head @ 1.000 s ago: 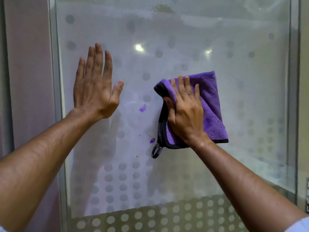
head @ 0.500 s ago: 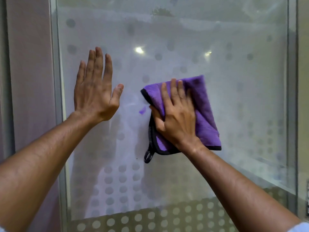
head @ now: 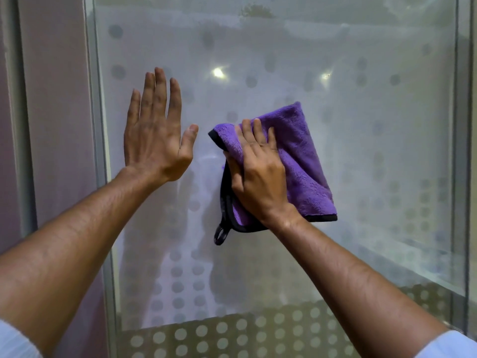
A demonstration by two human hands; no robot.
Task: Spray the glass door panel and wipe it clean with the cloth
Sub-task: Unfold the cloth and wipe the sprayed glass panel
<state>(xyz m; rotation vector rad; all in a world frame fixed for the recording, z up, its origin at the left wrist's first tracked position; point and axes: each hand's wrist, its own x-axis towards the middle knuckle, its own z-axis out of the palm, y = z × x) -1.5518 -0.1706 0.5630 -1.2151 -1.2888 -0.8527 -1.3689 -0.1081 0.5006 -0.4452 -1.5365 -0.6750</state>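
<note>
The glass door panel [head: 374, 156] fills the view, frosted with rows of round dots. A folded purple cloth [head: 304, 161] with a black edge and a hanging loop lies flat against the glass near the middle. My right hand [head: 258, 177] presses on the cloth's left half, fingers spread, thumb at its left edge. My left hand [head: 154, 135] rests flat on the glass to the left, fingers apart, holding nothing, its thumb a short gap from the cloth's corner. No spray bottle is in view.
A grey metal frame edge [head: 99, 151] runs down the left of the panel, with a pale wall [head: 56, 112] beyond it. Another frame strip [head: 459, 151] stands at the right. Light reflections glint in the upper glass.
My right hand has slid the cloth leftward and slightly down across the glass, covering the purple marks seen earlier. My left hand has stayed flat in about the same spot.
</note>
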